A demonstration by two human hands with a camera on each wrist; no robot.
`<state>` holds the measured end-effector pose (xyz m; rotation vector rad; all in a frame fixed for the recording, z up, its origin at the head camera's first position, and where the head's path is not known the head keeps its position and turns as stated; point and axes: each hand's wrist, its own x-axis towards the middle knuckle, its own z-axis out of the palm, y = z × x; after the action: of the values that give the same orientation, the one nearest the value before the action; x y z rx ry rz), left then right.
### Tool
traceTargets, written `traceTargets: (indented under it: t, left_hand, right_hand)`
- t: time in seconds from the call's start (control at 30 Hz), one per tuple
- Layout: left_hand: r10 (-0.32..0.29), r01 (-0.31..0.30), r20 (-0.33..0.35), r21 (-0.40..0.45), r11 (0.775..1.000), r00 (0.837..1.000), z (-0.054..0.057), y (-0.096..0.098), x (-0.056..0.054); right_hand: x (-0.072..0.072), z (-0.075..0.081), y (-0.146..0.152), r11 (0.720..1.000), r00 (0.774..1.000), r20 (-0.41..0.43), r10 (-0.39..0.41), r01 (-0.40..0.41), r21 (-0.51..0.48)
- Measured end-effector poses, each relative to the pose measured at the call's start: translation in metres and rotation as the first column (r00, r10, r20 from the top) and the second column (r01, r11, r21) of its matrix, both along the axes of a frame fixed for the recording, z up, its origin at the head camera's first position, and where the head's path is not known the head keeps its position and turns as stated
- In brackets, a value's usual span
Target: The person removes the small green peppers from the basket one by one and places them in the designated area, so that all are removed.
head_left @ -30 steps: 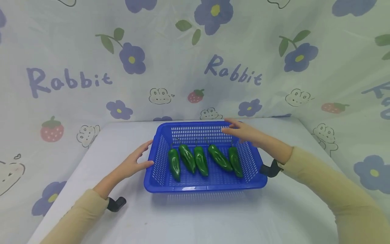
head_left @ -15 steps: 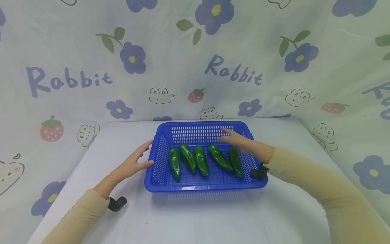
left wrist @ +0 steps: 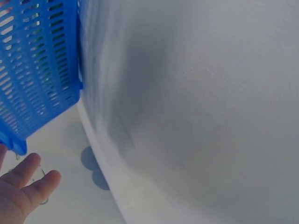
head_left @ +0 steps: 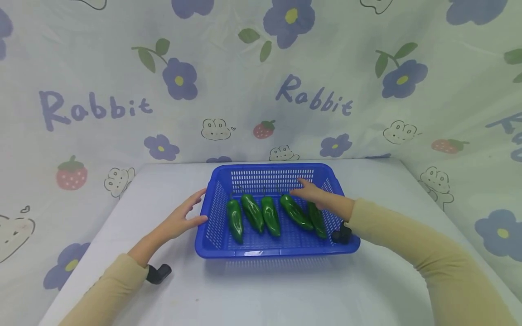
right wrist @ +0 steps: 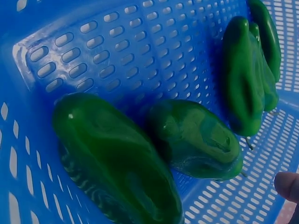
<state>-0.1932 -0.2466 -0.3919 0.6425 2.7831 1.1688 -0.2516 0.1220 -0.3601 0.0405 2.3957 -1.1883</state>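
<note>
Several glossy green peppers [head_left: 271, 216] lie in a row in a blue slotted plastic basket [head_left: 261, 252]. My left hand [head_left: 177, 222] is at the basket's left rim, fingers spread; contact is unclear. In the left wrist view its fingers [left wrist: 43, 187] appear just below the basket's corner. My right hand [head_left: 311, 194] hovers inside the basket over the stem end of the rightmost pepper [head_left: 317, 222], partly hiding it, and holds nothing. From the right wrist, two peppers loom close, and a fingertip [right wrist: 286, 185] shows at the right edge, apart from them.
The basket stands on a white-covered table [head_left: 261, 294]. Behind it hangs a cloth [head_left: 228, 81] printed with flowers, strawberries and rabbits. A black wrist camera [head_left: 159, 273] sits below the left wrist, and another [head_left: 341, 233] overlaps the basket's right front corner.
My right hand has moved left and lower, from above the basket's back right corner to over the rightmost pepper. My left hand and the peppers have stayed in place.
</note>
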Motion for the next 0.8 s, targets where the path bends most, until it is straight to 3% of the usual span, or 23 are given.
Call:
traceTargets:
  t: [0.23,0.47,0.63,0.8]
  left_hand:
    - [-0.004,0.004,0.0,0.006,1.0,1.0,0.002,0.0,0.002]
    - [-0.006,0.006,0.007,0.006,1.0,1.0,0.003,0.0,0.002]
    - [0.003,-0.003,0.021,0.003,1.0,1.0,0.004,0.001,0.002]
    - [0.008,-0.008,0.029,0.001,1.0,1.0,0.004,0.001,0.003]
  right_hand:
    - [-0.003,-0.005,-0.001,1.0,1.0,0.009,-0.026,0.026,0.008]
    - [-0.003,-0.005,0.001,0.998,0.995,0.088,-0.047,0.049,-0.024]
    - [-0.007,-0.007,0.006,1.0,0.99,0.141,-0.011,0.013,-0.011]
    - [-0.013,-0.004,0.01,0.994,0.979,0.196,0.049,-0.066,0.082]
